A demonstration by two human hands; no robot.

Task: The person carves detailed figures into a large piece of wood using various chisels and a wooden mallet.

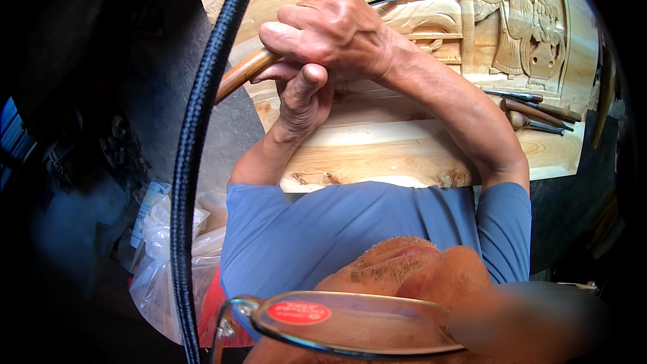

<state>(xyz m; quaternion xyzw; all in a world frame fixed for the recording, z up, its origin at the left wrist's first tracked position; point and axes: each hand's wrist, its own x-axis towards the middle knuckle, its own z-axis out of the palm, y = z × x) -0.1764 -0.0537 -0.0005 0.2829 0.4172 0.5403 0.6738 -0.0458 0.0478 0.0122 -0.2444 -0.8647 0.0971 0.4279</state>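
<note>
My right hand [323,34] is closed around a wooden-handled carving tool [241,75], whose handle angles out to the lower left. A slim dark metal part [384,0] shows just beyond my knuckles, over the carving. My left hand [303,98] is just below, touching my right hand, thumb raised and fingers curled around the same handle, partly hidden. Under them lies a pale wooden panel [364,152] with carved relief [505,23] of figures and curved forms across its upper part; whether the tool's tip touches it I cannot tell.
Several carving tools [539,111] lie on the panel at the right. A black braided cord [201,128] crosses the view vertically at the left. A clear plastic bag [162,256] is at the lower left. Grey floor [155,47] shows beyond the panel's left edge.
</note>
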